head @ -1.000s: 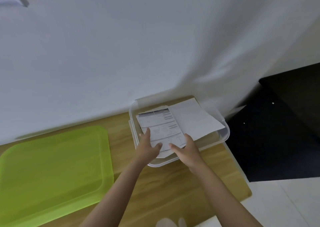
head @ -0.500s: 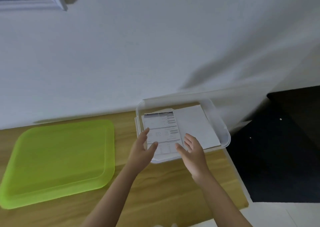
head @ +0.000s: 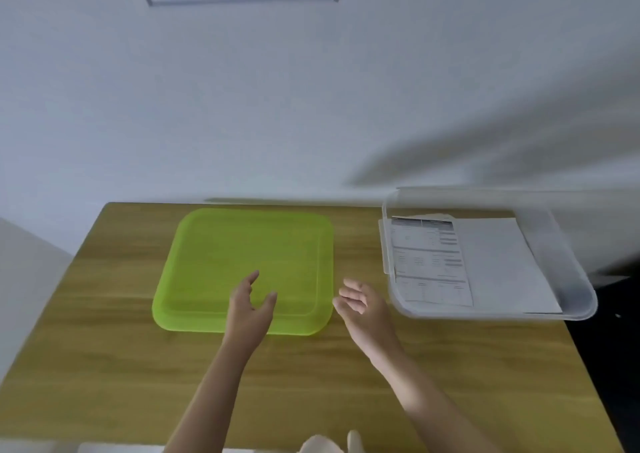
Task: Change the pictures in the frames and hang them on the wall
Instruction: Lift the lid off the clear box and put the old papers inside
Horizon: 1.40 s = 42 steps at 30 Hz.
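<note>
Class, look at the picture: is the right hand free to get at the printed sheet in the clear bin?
Probably yes. The right hand is open, holds nothing and hovers just left of the clear bin; the printed sheet lies uncovered on top.

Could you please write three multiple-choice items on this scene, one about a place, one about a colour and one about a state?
1. Where do the papers lie?
A. on the green tray
B. in the clear bin
C. on the floor

2. What colour is the tray on the wooden table?
A. lime green
B. red
C. black

3. What are the two hands doing?
A. both grip the papers
B. one holds a frame
C. both are open and hold nothing

Answers:
1 B, the sheets rest inside the clear bin at the table's right end.
2 A, the tray is translucent lime green.
3 C, the left hand and right hand show relaxed fingers with nothing in them.
</note>
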Motion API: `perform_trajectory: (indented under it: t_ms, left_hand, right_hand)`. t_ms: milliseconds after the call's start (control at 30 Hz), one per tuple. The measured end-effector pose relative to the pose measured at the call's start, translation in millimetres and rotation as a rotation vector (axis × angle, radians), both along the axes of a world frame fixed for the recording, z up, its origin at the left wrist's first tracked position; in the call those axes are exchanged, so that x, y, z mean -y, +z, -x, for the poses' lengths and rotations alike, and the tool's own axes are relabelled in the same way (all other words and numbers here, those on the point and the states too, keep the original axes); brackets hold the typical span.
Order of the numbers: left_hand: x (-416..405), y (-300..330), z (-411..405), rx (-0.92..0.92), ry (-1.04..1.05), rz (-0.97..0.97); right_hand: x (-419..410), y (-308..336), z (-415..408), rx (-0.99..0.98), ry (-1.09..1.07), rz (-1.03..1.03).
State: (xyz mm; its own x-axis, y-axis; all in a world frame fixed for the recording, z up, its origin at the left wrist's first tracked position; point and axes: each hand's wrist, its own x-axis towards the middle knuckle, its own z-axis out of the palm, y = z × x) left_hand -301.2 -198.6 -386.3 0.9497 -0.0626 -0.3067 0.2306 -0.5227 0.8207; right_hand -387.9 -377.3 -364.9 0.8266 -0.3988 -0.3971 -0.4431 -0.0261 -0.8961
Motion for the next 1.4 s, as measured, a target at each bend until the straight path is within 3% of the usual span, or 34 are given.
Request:
perform_trajectory:
  t_ms: [233,400,567,1033,1400]
  left_hand:
    - [-111.8,-9.8,-64.8,-0.1,0.09,-0.236]
    - [-149.3,-17.8,-98.9,-0.222,0.049,-0.313]
    - [-151.5,-17.8,-113.6,-0.21,-0.042,-0.363]
    - [-137.7,13.2,-115.2,-0.16,0.008,-0.177]
    - [26.1,54.1,-49.4,-0.09,0.028,-0.03]
  right_hand:
    - [-56.6,-29.6,-67.6,-0.236,-0.135,0.315]
    - [-73.5,-44.5,-95.2,-0.423,-0.181,0.386]
    - [-88.8,-47.1,-107.7,-0.46,-0.276,0.408]
    - [-49.5,-4.2,-81.9,-0.197,-0.522,0.48]
    - [115.0,31.8,2.2,-0.014,-0.635,0.468]
